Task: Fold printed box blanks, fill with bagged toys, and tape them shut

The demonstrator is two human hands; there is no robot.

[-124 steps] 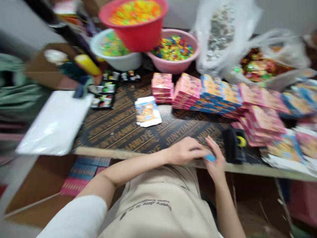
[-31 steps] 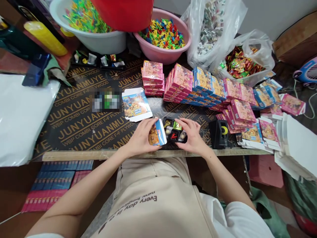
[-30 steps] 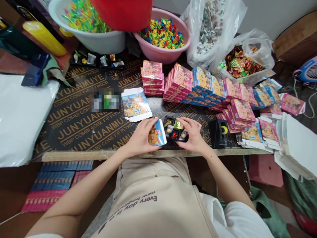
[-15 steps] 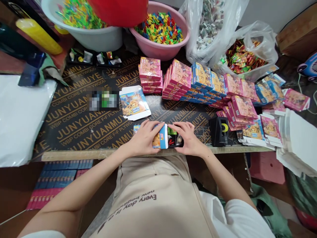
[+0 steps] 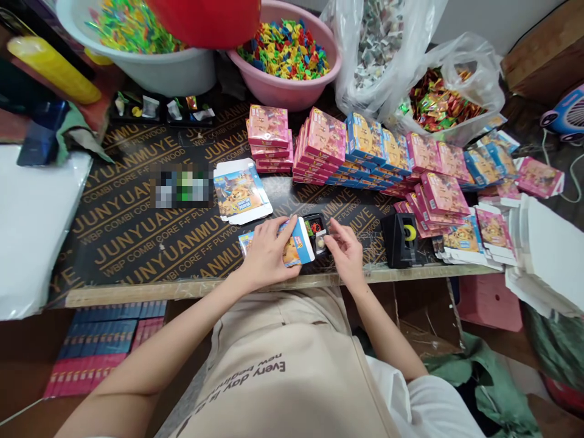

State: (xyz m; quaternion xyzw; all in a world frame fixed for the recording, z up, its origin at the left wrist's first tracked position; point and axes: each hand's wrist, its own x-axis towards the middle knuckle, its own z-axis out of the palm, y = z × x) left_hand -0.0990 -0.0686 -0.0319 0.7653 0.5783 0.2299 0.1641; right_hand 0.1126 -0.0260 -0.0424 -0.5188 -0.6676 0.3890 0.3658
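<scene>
My left hand (image 5: 269, 248) lies over a small blue printed box (image 5: 298, 243), gripping it near the front edge of the table. From the box's right end a black plastic tray (image 5: 325, 246) sticks out, with small green, red and pale pieces in its compartments. Just right of the tray is my right hand (image 5: 345, 246), its thumb and fingers apart; the thumb tip is close to the tray's edge, and I cannot tell whether it touches. A flattened blue carton (image 5: 241, 191) lies behind my left hand.
Stacks of pink boxes (image 5: 326, 139) and blue boxes (image 5: 365, 137) line the table's back. Behind them stand a pink basin (image 5: 292, 91), a white basin (image 5: 182, 70) and plastic bags (image 5: 344, 79). A black tape dispenser (image 5: 395, 240) sits to the right, by flat cartons (image 5: 460, 237).
My right hand has loosened from the tray's end, its fingers shifting off to the right. The box and tray have turned slightly, the right end now pointing farther from me.
</scene>
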